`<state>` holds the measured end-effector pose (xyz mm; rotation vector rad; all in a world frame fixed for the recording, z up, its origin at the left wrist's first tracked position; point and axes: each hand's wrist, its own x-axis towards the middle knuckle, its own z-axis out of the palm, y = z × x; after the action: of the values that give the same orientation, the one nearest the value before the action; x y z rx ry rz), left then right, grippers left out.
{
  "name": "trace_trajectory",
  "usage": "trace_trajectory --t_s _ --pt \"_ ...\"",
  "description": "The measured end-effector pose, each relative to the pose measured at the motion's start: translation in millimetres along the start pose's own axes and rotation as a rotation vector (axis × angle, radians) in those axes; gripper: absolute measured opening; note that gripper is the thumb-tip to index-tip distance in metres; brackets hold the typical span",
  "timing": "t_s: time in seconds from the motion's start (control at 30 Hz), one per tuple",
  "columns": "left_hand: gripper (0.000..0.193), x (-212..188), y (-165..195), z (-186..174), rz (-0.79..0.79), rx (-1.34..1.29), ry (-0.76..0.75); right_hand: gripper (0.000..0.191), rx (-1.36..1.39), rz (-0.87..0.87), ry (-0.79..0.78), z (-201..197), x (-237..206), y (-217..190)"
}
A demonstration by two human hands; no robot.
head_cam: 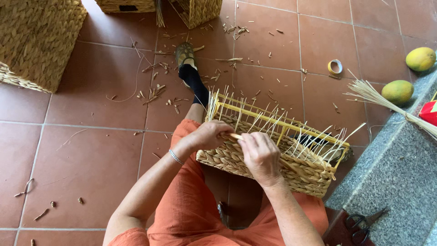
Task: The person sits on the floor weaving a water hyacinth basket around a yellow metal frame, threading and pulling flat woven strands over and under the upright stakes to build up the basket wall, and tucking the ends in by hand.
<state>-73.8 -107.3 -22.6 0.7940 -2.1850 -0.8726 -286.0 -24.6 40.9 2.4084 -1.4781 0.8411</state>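
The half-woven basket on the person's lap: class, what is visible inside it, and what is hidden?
Inside the half-woven basket, yellow frame bars and loose pale straw ends show, with something dark beneath. Its bottom is covered by the woven wall, left hand and right hand.

Both hands [236, 146] close together, fingers curled, forearms converging

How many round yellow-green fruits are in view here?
2. One fruit lies at the far right edge of the tiled floor; the other fruit sits just below it beside the stone ledge. Others may lie outside the frame.
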Motion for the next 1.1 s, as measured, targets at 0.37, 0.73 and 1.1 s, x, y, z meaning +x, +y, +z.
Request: trace_trajectory --t_s 0.37,0.73,1.1 --pt "0.018 -11.3 22.0 0.5 -0.101 -0.057 0.121 0.013 0.031 0.164 -0.102 31.8 -8.8 32.5" --pt "0.018 -22.6 -0.5 15.5 0.024 0.149 0.149 0.029 0.068 0.189 0.001 60.9 -27.2 17.5" --pt "0.025 -26.8 7.9 10.6 -0.423 0.143 -0.057 0.014 -0.077 0.547 0.143 -104.0 -162.0 42.7"
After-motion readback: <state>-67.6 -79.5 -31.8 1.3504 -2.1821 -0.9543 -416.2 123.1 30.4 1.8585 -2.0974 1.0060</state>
